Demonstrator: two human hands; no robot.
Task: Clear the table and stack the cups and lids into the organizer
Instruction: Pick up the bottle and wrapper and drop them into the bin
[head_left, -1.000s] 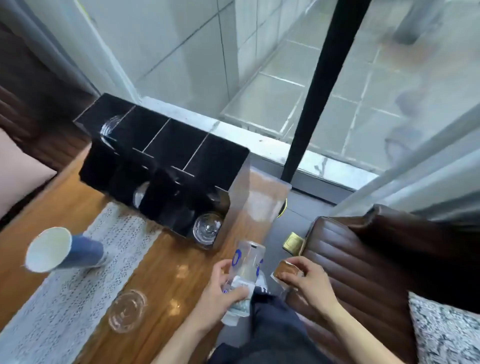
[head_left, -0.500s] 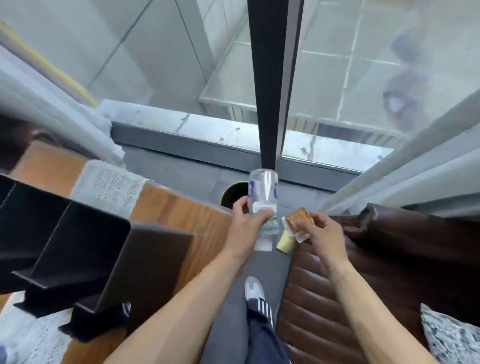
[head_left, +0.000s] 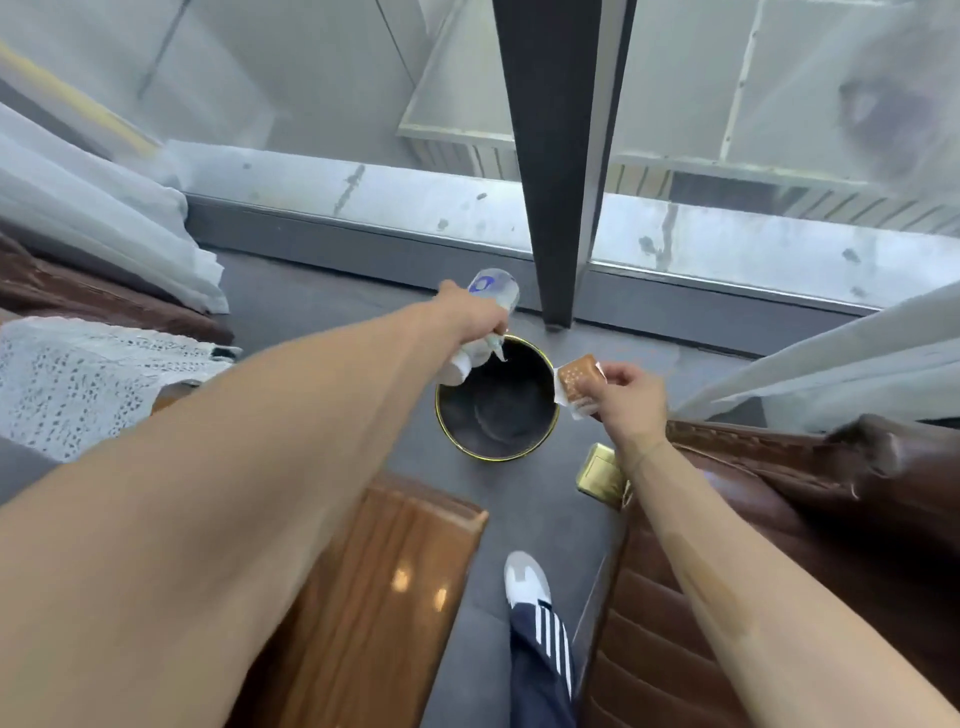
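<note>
My left hand (head_left: 470, 317) grips a clear plastic bottle (head_left: 493, 288) with blue print, along with some white paper, held over the far left rim of a round black waste bin (head_left: 496, 400) with a gold edge on the floor. My right hand (head_left: 631, 395) holds a small brown snack packet (head_left: 577, 382) in a clear wrapper just right of the bin's rim. The organizer and the cups are out of view.
The wooden table's corner (head_left: 395, 566) lies below my left arm, with a white lace runner (head_left: 78, 379) at left. A brown leather seat (head_left: 779, 519) stands at right, a gold floor socket (head_left: 600, 473) beside it. My shoe (head_left: 527, 577) is on the grey floor. A black window post (head_left: 556, 156) rises behind the bin.
My view swung away from the table and organizer down to the floor bin. Both hands moved forward with the bottle and the packet to just above the bin.
</note>
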